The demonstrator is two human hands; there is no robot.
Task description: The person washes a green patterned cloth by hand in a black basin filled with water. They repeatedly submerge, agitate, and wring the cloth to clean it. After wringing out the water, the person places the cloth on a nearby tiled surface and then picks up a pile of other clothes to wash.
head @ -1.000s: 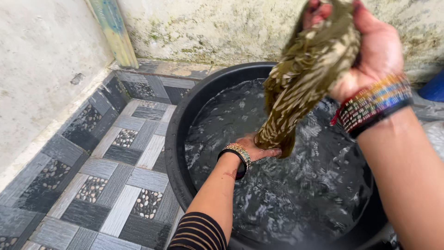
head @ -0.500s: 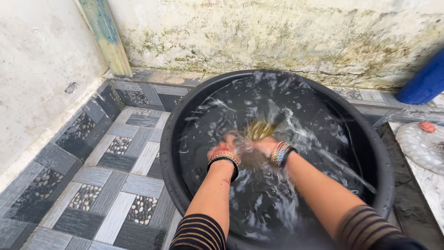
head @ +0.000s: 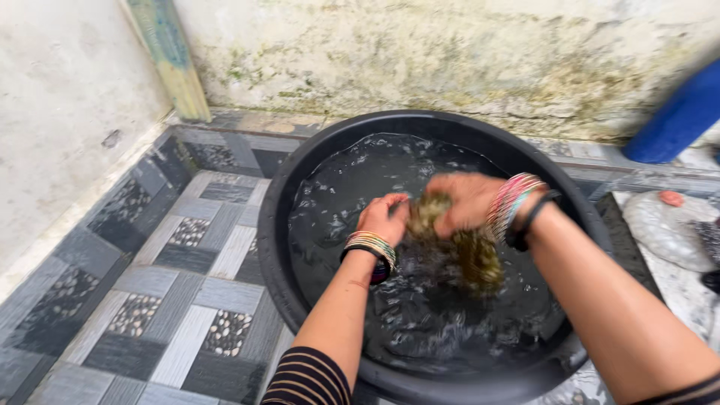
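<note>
Nearest the camera, two forearms in striped sleeves reach out over the black tub point(head: 285, 262), which sits on a grey patterned tile floor point(head: 150, 300). The left hand point(head: 384, 217), bangles at its wrist, is closed on the near end of a wet olive-brown cloth point(head: 457, 251); the right hand point(head: 469, 201) is clamped over the top of the same bundle, fingers curled round it, though motion blur makes the exact finger placement hard to read. The cloth sits bunched between both palms just above the dark water point(head: 360, 172), its lower part trailing down towards the surface. Soaked through, it looks soft, limp and heavy with water, likely slippery; a full-fisted hold on the gathered bulk suits it best. Beyond the tub stand a stained wall point(head: 420, 52) and a blue container point(head: 675, 116)
</note>
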